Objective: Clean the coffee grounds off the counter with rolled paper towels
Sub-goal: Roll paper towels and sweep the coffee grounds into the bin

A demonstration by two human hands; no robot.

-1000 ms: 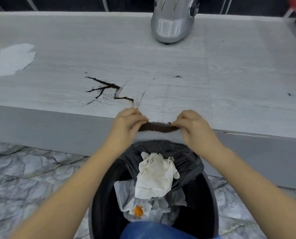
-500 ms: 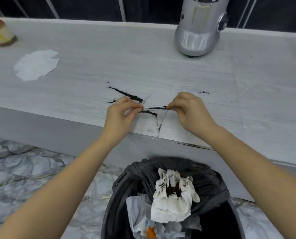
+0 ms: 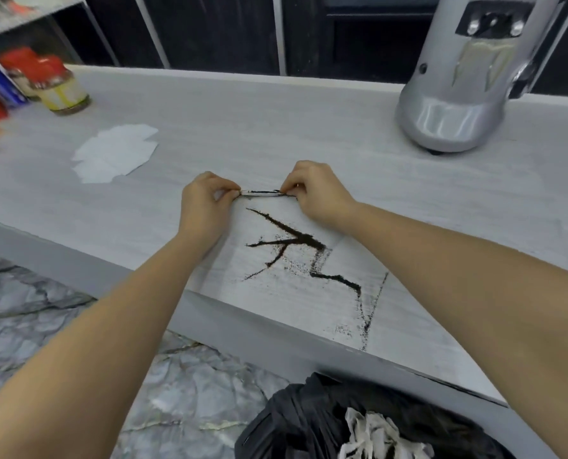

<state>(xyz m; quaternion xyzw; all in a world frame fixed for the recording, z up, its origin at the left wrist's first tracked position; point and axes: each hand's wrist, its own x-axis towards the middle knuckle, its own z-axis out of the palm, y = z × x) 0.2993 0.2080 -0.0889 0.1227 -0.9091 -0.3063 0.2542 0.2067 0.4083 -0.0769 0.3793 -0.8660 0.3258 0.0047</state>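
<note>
A thin rolled paper towel (image 3: 261, 193), darkened with grounds, lies flat on the pale counter (image 3: 276, 127). My left hand (image 3: 206, 202) pinches its left end and my right hand (image 3: 312, 190) pinches its right end. Dark lines of coffee grounds (image 3: 295, 241) zigzag across the counter just nearer to me than the roll, running down toward the front edge (image 3: 363, 321).
A stack of flat white paper towels (image 3: 115, 152) lies on the counter to the left. Red-lidded jars (image 3: 55, 84) stand at the far left. A silver machine (image 3: 464, 77) stands at the back right. A black-lined bin (image 3: 309, 422) with crumpled used towels (image 3: 375, 435) sits below the counter edge.
Both hands carried the rolled towel from the counter's front edge over the bin back onto the counter, past the grounds. The view has tilted up and closer.
</note>
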